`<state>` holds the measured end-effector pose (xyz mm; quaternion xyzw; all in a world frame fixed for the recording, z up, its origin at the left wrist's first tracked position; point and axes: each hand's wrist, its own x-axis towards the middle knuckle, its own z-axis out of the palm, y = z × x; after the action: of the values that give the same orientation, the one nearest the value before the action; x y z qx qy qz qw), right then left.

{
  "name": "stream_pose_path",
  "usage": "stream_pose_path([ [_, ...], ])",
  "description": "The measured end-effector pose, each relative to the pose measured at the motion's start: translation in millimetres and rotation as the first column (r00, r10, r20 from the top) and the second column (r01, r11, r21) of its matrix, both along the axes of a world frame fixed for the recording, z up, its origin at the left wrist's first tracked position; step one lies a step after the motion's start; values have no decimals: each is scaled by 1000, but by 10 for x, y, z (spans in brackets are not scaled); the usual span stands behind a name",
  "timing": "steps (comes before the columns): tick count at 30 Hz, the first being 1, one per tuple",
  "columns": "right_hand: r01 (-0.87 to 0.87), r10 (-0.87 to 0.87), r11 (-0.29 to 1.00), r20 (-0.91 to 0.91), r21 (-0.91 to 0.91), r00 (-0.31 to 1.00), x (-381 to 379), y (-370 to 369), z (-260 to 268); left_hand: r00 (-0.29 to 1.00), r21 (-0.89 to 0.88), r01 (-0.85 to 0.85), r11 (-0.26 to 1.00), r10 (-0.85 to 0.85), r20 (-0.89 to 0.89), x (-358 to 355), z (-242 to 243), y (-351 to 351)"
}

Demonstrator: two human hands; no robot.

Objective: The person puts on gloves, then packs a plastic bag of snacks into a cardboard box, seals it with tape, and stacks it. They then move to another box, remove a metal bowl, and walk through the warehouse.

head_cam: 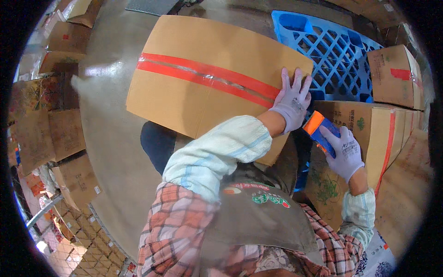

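Note:
A large cardboard box (204, 79) lies before me, with a band of red and clear tape (207, 77) along its upper face. My left hand (293, 98), in a pale glove, rests with spread fingers on the box's right end, over the end of the tape. To the right and lower, my right hand (342, 150), gloved too, is closed on a blue and orange hand-held tool (323, 133), which looks like a tape dispenser. The tool is close to the box's right edge; whether it touches the box I cannot tell.
A blue plastic pallet (346, 41) lies beyond the box at the upper right. Taped cartons (387, 138) stand on the right, with another box (394, 76) behind them. More cartons (65, 135) are stacked on the left, above a wire mesh (83, 239).

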<state>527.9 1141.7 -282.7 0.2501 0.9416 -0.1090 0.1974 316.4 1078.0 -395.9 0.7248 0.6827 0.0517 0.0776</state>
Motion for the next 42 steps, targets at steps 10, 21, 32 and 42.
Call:
stream_pose_path([
  [10,51,-51,998,14,-31,999,-103,61,-293,1000,-21,17,1000,-16,24,-44,89,32],
  [21,37,-40,999,-211,-21,977,-288,-436,-541,989,157,122,980,-134,68,-430,-24,-333],
  [32,193,-190,981,-323,-25,927,308,-903,-553,972,151,233,961,-231,-32,-516,-123,-382],
  [42,229,-232,973,126,36,965,-151,-762,-862,787,263,600,755,-616,-29,-615,-88,-381],
])
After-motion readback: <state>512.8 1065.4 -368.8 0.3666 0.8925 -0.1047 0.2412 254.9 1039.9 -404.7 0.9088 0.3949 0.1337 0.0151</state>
